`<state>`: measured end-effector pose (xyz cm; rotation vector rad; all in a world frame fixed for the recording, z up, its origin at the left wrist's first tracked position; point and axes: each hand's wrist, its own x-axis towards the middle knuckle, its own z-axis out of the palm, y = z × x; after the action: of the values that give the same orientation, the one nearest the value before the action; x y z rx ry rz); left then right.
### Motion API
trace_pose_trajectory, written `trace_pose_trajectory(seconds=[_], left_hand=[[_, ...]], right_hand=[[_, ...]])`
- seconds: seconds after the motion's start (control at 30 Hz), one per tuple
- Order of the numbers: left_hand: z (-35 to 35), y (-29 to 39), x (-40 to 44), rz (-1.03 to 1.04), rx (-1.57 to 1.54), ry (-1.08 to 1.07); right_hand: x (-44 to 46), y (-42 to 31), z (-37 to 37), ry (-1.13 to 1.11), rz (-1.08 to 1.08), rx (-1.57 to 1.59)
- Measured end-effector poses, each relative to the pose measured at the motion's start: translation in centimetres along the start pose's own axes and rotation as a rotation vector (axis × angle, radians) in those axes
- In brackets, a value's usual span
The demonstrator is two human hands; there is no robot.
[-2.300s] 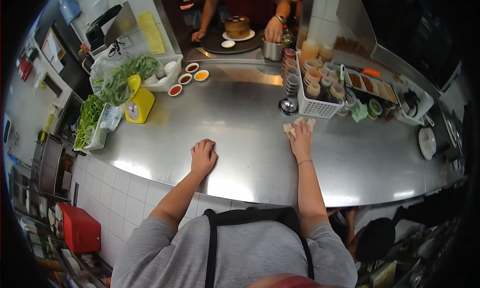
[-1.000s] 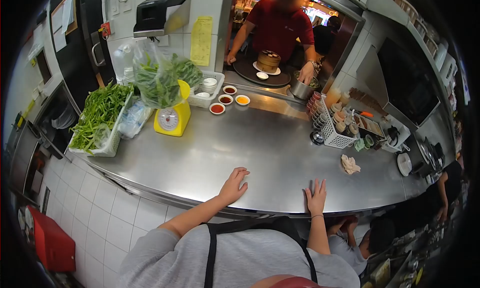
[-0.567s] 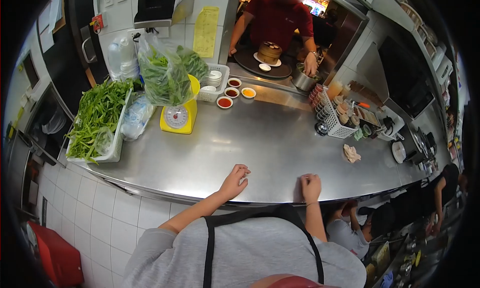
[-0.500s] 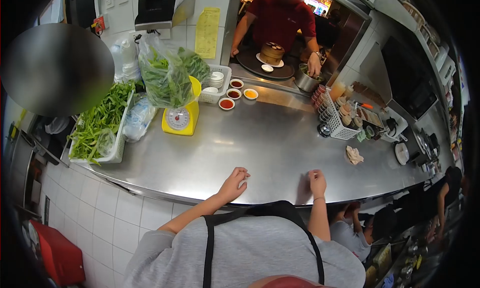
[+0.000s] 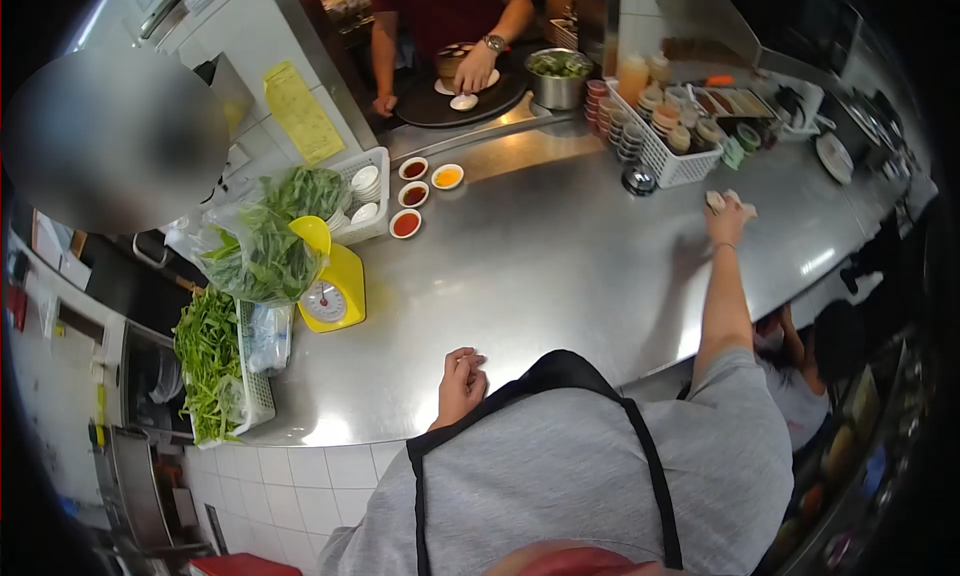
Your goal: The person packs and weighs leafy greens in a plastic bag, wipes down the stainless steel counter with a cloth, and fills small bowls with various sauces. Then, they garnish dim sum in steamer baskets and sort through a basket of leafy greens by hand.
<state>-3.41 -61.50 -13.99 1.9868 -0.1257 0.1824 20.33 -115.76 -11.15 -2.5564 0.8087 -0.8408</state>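
Observation:
On the right part of the steel counter [image 5: 520, 276], my right hand [image 5: 731, 223] is closed on a crumpled pale cloth [image 5: 742, 208], with the arm stretched out. My left hand [image 5: 461, 381] is near the counter's front edge, its fingers loosely curled; whether anything is in them I cannot make out. Beyond my right hand stand a white basket of bottles [image 5: 672, 166] and a round metal object [image 5: 638, 181]. A yellow scale [image 5: 345, 288] with a bag of leafy greens [image 5: 255, 261] is on the left, beside small sauce dishes [image 5: 405, 223].
Across the counter, a person in red [image 5: 440, 16] has one hand over a round tray [image 5: 490, 101] with a steamer. A metal pot of greens [image 5: 556, 81] is beside it. A basket of greens [image 5: 257, 396] lies at the left edge. Another person [image 5: 800, 391] is low at the right.
My right hand has reached out to the right and taken hold of the cloth. The view has turned. The other person's hand has moved from the pot to the tray.

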Motion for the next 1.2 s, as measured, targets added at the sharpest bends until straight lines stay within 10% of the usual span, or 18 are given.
trace_pose_trajectory(seconds=[0.17, 0.23, 0.33, 0.57, 0.67, 0.8, 1.2], left_hand=[[0.6, 1.3, 1.9, -0.019, 0.25, 0.125], [0.6, 1.5, 2.3, -0.092, 0.28, 0.112], [0.7, 1.7, 2.5, -0.078, 0.313, 0.115], [0.6, 2.4, 2.5, -0.097, 0.313, 0.107], [0.5, 2.4, 2.3, -0.073, 0.338, 0.099], [0.5, 2.0, 2.1, 0.031, 0.318, 0.1], [-2.0, 1.8, -0.5, 0.293, 0.483, 0.05]], right_hand=[[7.2, 8.8, 3.2, -0.019, -0.06, -0.18], [8.8, 11.3, 5.3, -0.368, 0.025, -0.108], [5.6, 6.8, 1.5, -0.315, 0.12, -0.221], [-4.4, -3.7, -5.7, -1.211, -0.119, -0.015], [-11.9, -7.0, -4.5, -1.184, -0.812, -0.007], [-21.2, -15.4, -5.2, -1.541, -0.754, 0.262], [-34.6, -22.5, -6.9, -1.291, -1.201, 0.488]])
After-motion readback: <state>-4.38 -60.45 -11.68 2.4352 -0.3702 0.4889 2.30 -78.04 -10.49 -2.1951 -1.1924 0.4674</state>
